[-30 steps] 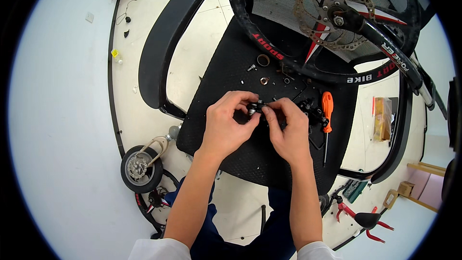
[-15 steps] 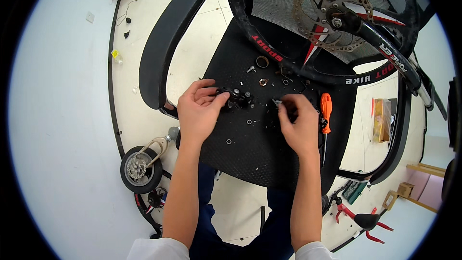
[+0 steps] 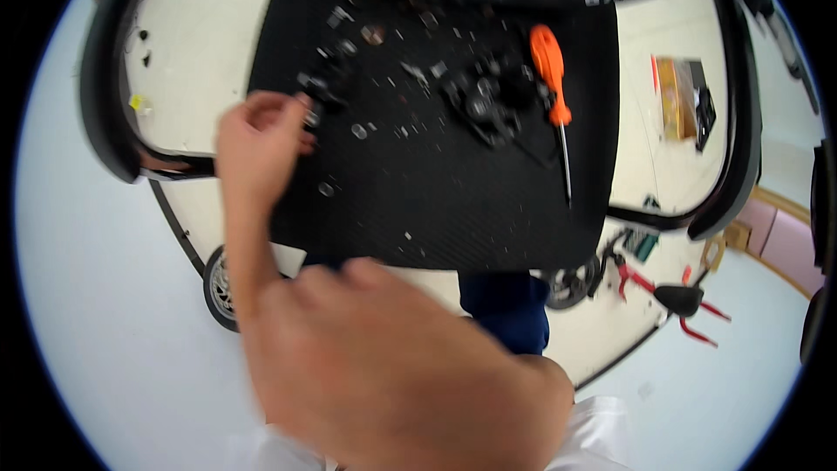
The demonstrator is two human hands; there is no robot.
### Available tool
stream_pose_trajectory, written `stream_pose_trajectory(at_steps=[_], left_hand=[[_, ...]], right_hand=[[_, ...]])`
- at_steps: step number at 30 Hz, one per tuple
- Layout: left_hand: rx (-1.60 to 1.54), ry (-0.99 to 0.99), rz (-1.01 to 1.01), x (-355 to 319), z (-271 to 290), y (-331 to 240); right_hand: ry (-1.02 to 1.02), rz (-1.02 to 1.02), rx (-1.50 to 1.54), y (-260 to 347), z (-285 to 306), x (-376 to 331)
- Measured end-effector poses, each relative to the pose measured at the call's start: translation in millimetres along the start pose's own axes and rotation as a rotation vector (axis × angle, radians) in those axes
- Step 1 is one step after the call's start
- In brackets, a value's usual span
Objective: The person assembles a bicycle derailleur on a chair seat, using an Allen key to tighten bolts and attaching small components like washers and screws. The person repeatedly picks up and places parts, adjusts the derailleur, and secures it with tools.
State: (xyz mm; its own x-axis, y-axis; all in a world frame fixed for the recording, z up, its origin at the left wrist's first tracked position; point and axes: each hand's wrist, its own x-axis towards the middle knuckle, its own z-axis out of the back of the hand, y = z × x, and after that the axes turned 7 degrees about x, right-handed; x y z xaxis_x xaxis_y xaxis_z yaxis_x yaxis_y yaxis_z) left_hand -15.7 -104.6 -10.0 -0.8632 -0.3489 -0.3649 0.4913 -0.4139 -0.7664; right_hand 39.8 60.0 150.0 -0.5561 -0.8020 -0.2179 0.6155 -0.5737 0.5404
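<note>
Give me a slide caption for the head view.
Left hand touching small black parts on black mat; orange screwdriver nearby.

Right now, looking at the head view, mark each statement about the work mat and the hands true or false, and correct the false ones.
1. The orange-handled screwdriver lies on the black mat. True.
2. The left hand grips the screwdriver. False: it is at small dark parts near the mat's left side.
3. Red-handled pliers lie off the mat, lower right. True.
4. The mat is bare. False: small parts are scattered on it.
</note>
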Motion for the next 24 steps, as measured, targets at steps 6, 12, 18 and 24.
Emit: stream_pose_trajectory(at_steps=[6, 12, 18, 24], left_hand=[[0.056, 0.000, -0.027, -1, -5, -12], [0.049, -0.046, -0.040, -1, 3, -4], [0.020, 0.014, -0.051, -1, -9, -11], [0.048, -0.017, -0.024, 2, 10, -8]], right_hand=[[-0.214, 0.133, 0.184, -5, -33, -14], [-0.234, 0.213, 0.237, -1, -43, -14], [-0.271, 0.183, 0.255, -2, -36, -28], [-0.339, 0.314, 0.301, 1, -44, -22]])
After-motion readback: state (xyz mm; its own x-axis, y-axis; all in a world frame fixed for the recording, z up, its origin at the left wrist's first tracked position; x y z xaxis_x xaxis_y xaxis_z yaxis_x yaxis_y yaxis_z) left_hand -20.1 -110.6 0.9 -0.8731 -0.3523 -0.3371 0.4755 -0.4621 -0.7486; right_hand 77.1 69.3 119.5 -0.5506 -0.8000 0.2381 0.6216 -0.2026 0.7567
